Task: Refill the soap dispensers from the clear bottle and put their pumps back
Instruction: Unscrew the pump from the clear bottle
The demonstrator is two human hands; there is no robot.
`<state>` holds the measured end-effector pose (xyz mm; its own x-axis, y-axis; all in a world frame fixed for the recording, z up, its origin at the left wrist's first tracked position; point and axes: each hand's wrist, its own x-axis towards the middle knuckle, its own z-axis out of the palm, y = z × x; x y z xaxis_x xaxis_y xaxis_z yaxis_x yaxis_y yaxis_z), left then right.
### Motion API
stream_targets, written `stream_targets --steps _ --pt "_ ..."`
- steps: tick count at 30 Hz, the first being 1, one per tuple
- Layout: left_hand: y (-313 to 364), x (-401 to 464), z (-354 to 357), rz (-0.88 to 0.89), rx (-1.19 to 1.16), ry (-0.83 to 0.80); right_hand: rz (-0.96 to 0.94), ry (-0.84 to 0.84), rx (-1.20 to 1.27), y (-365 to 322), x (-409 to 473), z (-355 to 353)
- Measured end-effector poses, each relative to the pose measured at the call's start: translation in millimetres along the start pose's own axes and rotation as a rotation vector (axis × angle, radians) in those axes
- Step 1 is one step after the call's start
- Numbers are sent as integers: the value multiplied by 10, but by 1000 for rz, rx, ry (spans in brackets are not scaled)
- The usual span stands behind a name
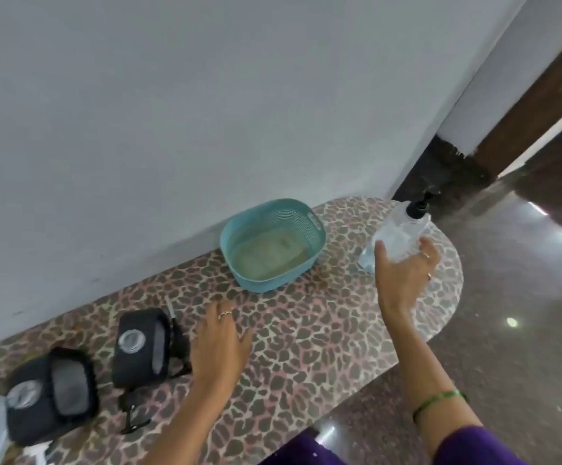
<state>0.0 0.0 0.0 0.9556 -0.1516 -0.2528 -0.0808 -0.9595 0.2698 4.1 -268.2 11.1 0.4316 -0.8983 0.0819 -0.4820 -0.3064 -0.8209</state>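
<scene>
A long table point(306, 347) with a rounded end and a leopard-print cover runs along a plain pale wall point(205, 112); past the rounded end lies a dark polished floor point(524, 313) and a brown door frame point(534, 105). A teal plastic basket point(272, 245) sits on the table against the wall. To the right of the basket, the right hand point(403, 273) has its fingers and thumb curled round the lower body of the clear bottle point(397, 236), which leans and carries a black pump point(420, 204) on top. To the lower left of the basket, the left hand point(220, 344) lies palm down on the cover, fingers spread and relaxed, holding nothing. Just left of that hand stands a black soap dispenser point(141, 347) with a round silver opening, and farther left a second black dispenser point(51, 394) of the same kind.
</scene>
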Motion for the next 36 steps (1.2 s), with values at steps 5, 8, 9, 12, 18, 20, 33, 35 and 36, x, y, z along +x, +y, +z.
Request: stream_targets --steps 5,8,9,12,18,20,33,35,36 --pt "-57 125 219 -91 79 -198 84 -30 145 -4 389 251" --pt "-145 128 362 -73 84 -238 26 29 212 49 416 390" --pt "-174 126 397 -62 91 -226 9 57 229 67 422 422" --pt "-238 132 478 -42 83 -206 -38 89 279 155 433 464" --pt "-285 132 538 -20 79 -196 -103 57 419 227 41 191" --pt "-299 123 542 -14 82 -203 -159 -19 465 217 -209 66" --pt "-405 49 533 25 -26 -165 -330 -819 551 -101 -1414 192" --pt "-464 70 603 44 -60 -115 -359 -900 576 -107 -1486 337" --pt "-498 85 643 55 -85 -93 -369 -920 590 -103 -1511 398"
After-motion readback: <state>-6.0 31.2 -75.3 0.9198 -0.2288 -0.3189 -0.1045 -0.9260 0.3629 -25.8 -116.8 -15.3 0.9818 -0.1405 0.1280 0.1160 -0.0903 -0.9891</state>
